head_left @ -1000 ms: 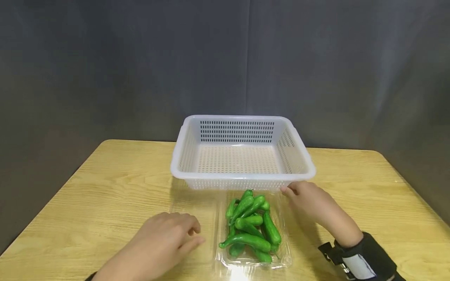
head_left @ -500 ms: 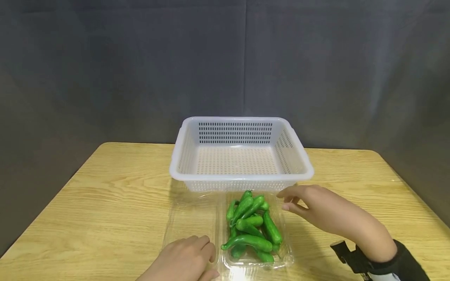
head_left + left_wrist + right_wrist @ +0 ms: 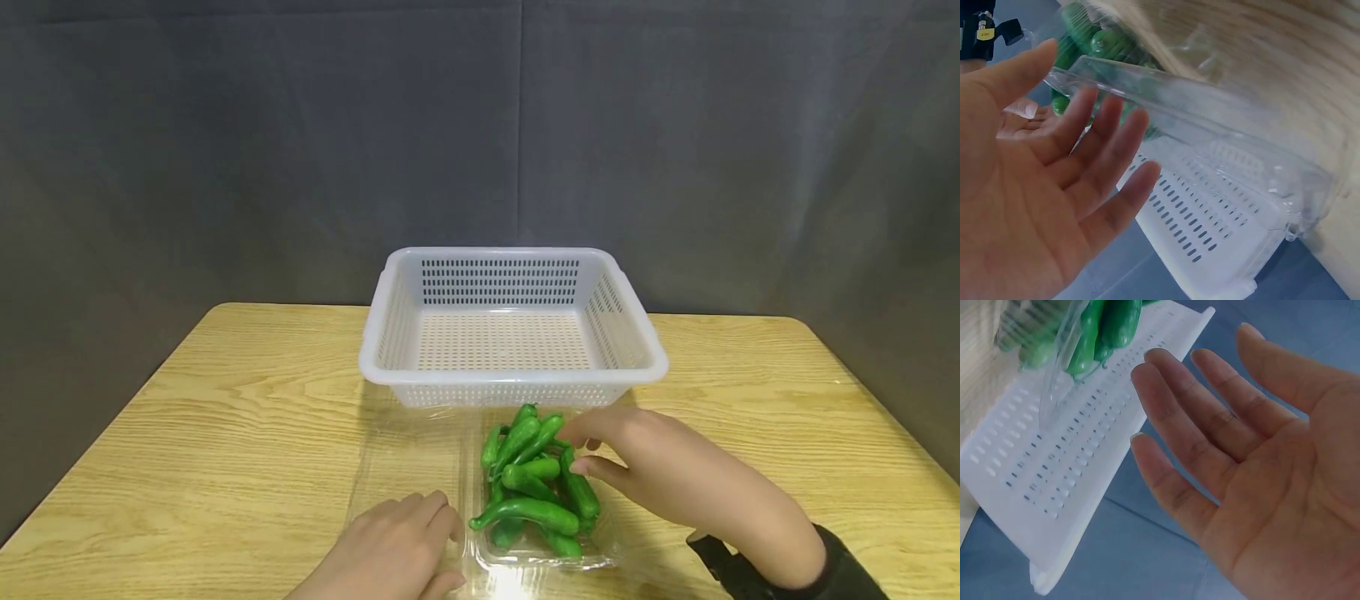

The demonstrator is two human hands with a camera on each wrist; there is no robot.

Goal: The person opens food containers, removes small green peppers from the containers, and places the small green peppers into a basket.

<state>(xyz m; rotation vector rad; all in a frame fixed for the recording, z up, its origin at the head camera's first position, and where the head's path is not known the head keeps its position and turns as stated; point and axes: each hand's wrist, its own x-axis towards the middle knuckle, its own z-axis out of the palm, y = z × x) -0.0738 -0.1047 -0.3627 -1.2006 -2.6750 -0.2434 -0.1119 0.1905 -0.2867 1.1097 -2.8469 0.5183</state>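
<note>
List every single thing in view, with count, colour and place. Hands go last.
Table: one, pale yellow wood grain, across the lower part of the head view.
Backdrop: one, dark grey, behind the table and along its sides.
Basket: one, white, slotted, near the back of the table.
Plastic container: one, clear, lying open in front of the basket.
Peppers: roughly a dozen, overlapping so no exact count, green, piled in the container's right half.
Wrist strap: one, black, behind the right hand.
Right hand: one, bare, at the right side of the peppers.
Left hand: one, bare, by the near end of the container's left half.
</note>
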